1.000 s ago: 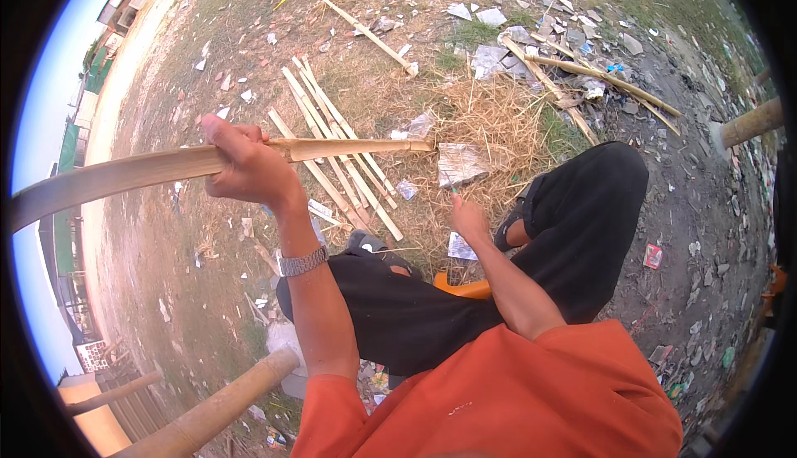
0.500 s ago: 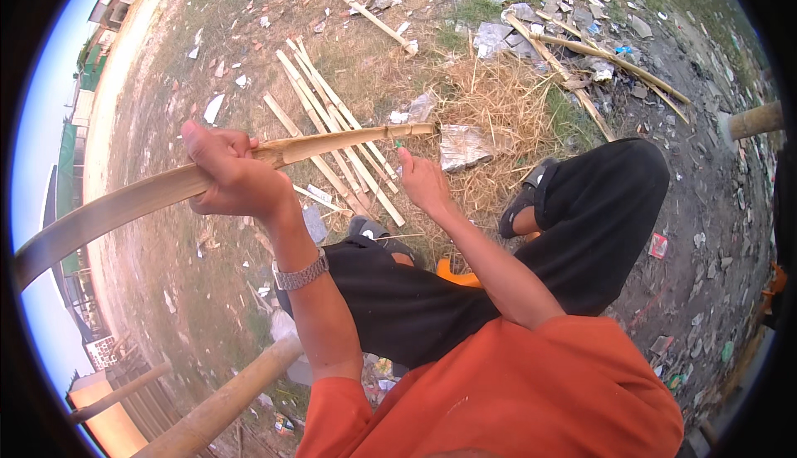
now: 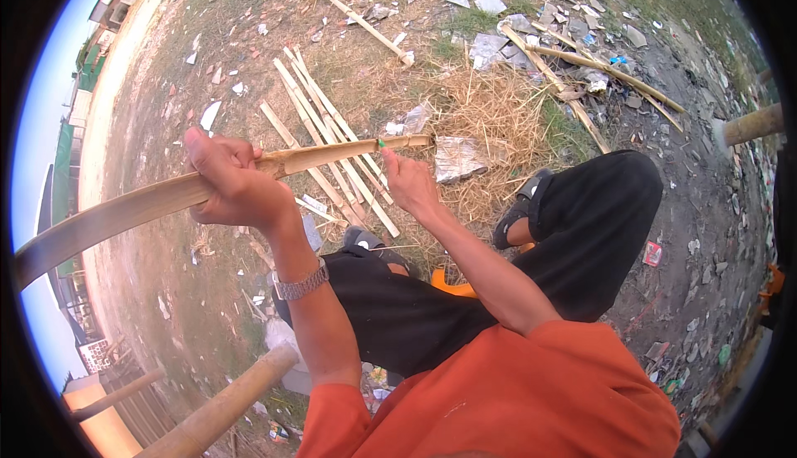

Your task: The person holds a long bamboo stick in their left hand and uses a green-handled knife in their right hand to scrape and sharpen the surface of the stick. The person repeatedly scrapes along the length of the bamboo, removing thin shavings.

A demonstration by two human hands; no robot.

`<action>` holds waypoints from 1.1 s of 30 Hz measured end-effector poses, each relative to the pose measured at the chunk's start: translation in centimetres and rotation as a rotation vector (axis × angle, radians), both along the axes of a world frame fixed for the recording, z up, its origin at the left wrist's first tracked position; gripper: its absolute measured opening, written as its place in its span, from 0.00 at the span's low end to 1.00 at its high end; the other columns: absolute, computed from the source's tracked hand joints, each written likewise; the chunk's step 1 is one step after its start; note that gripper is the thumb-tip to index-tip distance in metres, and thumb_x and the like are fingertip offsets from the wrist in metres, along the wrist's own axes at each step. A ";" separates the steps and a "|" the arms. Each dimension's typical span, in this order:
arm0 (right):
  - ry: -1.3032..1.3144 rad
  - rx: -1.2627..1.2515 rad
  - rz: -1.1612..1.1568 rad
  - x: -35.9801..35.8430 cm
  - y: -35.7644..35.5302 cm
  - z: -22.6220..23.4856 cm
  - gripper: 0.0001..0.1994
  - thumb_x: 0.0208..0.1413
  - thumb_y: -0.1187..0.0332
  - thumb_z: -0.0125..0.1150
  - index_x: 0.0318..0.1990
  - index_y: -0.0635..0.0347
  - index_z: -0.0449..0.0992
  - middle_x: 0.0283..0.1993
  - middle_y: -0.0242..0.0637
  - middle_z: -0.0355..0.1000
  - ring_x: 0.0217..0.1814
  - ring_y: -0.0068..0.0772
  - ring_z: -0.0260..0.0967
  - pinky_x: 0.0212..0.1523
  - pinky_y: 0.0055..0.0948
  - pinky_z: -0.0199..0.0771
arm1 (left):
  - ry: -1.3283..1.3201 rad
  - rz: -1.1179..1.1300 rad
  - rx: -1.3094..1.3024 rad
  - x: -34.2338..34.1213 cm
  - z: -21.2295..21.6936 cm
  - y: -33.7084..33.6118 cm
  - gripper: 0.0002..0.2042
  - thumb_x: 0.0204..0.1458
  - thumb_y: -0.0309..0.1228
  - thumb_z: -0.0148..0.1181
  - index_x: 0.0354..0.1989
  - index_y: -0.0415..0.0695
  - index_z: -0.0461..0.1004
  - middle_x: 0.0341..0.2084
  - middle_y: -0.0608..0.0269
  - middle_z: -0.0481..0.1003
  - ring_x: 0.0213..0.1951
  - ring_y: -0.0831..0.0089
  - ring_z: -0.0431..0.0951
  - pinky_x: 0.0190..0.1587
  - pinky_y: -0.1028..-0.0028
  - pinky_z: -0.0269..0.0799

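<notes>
1 bamboo strip (image 3: 162, 196) lies in the left hand (image 3: 237, 177), its grip wrapped around it; the long axis runs left to right, the thin end slightly farther away, near 1 pale block (image 3: 458, 159). The right hand (image 3: 409, 182) is nearer that end, its grip pinching 1 small green thing (image 3: 381, 143); contact with the strip I cannot tell. About 4 slats (image 3: 280, 127) lie on the ground (image 3: 191, 109).
</notes>
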State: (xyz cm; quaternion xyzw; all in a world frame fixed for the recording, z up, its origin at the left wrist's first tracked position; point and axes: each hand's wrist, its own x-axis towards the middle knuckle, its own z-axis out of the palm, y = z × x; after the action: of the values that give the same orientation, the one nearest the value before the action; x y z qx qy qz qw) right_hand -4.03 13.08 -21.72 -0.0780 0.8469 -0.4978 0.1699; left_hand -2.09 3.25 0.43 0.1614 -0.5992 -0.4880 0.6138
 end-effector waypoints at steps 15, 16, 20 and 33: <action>0.142 0.141 -0.100 1.7 1.3 -4.3 0.30 0.63 0.46 0.35 0.31 0.65 0.76 0.27 0.60 0.72 0.33 0.64 0.71 0.38 0.53 0.71 | -0.002 -0.023 0.009 0.3 -0.2 -0.5 0.20 0.55 0.30 0.55 0.11 0.50 0.57 0.08 0.71 0.58 0.11 0.83 0.56 0.17 0.79 0.57; 0.105 0.219 -0.105 1.7 2.0 -4.9 0.30 0.63 0.47 0.34 0.32 0.64 0.76 0.28 0.60 0.72 0.34 0.64 0.71 0.39 0.53 0.71 | 0.027 -0.061 -0.003 0.4 -0.2 -0.3 0.21 0.55 0.30 0.55 0.10 0.50 0.57 0.07 0.71 0.58 0.11 0.83 0.56 0.16 0.79 0.57; 0.145 0.237 -0.092 1.8 3.1 -7.0 0.32 0.62 0.44 0.33 0.31 0.63 0.77 0.26 0.60 0.73 0.32 0.60 0.73 0.36 0.51 0.73 | 0.030 -0.081 0.005 0.7 -0.4 0.0 0.21 0.56 0.30 0.53 0.09 0.48 0.58 0.06 0.70 0.59 0.10 0.83 0.56 0.14 0.80 0.54; -0.823 -0.570 -0.051 -0.2 1.7 -4.0 0.29 0.63 0.40 0.28 0.29 0.57 0.63 0.16 0.29 0.52 0.14 0.24 0.47 0.15 0.26 0.47 | 0.009 -0.178 -0.078 0.3 -0.2 -1.8 0.22 0.57 0.30 0.49 0.08 0.46 0.62 0.04 0.70 0.60 0.08 0.83 0.59 0.13 0.80 0.55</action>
State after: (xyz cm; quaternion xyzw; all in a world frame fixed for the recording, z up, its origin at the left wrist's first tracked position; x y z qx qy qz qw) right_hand -4.24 14.82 -25.73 0.1024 0.5414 -0.7029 0.4497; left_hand -1.75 1.41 0.25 0.0812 -0.6271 -0.5176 0.5764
